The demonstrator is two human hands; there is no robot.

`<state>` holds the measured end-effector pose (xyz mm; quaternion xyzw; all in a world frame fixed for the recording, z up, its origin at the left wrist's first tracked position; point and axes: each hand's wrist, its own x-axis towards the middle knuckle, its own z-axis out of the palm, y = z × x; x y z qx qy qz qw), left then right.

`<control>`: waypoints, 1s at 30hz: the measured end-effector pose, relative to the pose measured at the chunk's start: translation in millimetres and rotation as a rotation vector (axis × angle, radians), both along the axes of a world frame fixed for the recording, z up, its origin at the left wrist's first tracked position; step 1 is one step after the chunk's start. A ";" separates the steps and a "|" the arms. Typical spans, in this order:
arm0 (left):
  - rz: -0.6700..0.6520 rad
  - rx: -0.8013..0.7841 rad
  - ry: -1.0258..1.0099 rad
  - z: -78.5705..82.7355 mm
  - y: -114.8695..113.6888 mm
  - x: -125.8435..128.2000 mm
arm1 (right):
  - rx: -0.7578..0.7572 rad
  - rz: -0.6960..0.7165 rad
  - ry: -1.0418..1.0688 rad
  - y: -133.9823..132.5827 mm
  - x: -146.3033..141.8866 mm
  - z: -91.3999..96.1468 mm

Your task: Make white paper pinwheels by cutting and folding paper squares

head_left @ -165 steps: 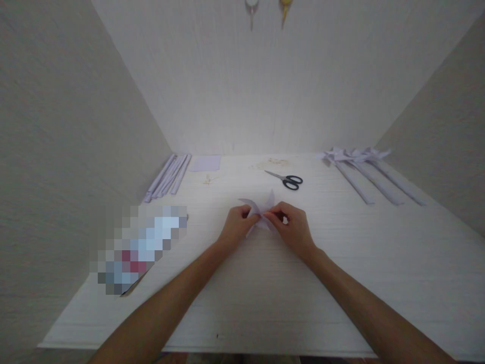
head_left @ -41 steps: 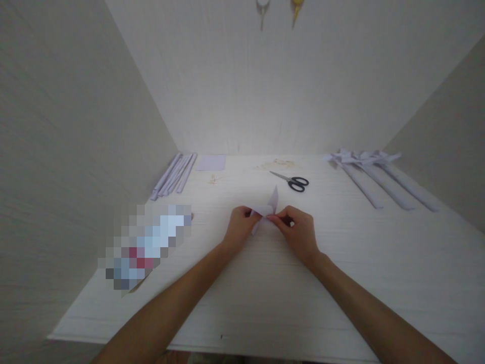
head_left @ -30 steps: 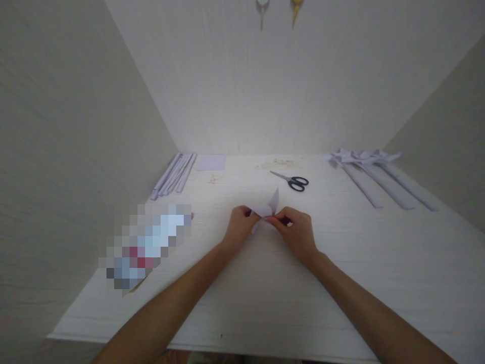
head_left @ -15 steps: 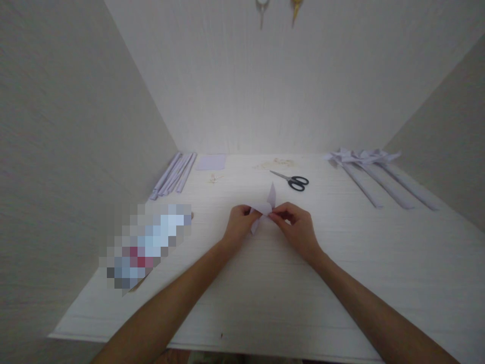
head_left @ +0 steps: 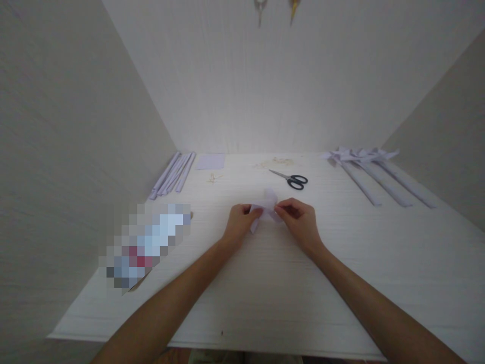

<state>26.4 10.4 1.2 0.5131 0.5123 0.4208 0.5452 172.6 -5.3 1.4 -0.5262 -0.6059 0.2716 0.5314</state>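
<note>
A small pale lilac folded paper piece (head_left: pixel 265 207) sits between my hands at the middle of the white table (head_left: pixel 265 283). My left hand (head_left: pixel 238 225) pinches its left side with curled fingers. My right hand (head_left: pixel 301 222) pinches its right side, thumb and forefinger pressed together. The paper's flaps are slightly blurred. Black-handled scissors (head_left: pixel 290 179) lie just beyond my hands.
Several folded lilac paper strips (head_left: pixel 172 174) lie at the back left beside a flat lilac sheet (head_left: pixel 210 162). Long strips with bow-like ends (head_left: pixel 373 172) lie at the back right. A blurred-out object (head_left: pixel 146 247) rests at the left. Walls enclose three sides.
The upright pointed flap of the paper has come down and now lies lower between my fingers. My right hand has shifted slightly up and left; the left has stayed put.
</note>
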 end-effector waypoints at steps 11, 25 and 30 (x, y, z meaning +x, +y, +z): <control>-0.018 0.040 0.068 -0.5 1.3 -1.1 | -0.058 0.000 -0.045 3.4 1.4 -3.1; -0.015 0.042 -0.030 1.4 0.3 0.6 | -0.068 0.019 -0.040 3.9 3.5 -4.5; -0.004 0.040 0.034 7.8 -1.5 0.3 | -0.049 0.020 -0.052 3.0 4.6 -4.1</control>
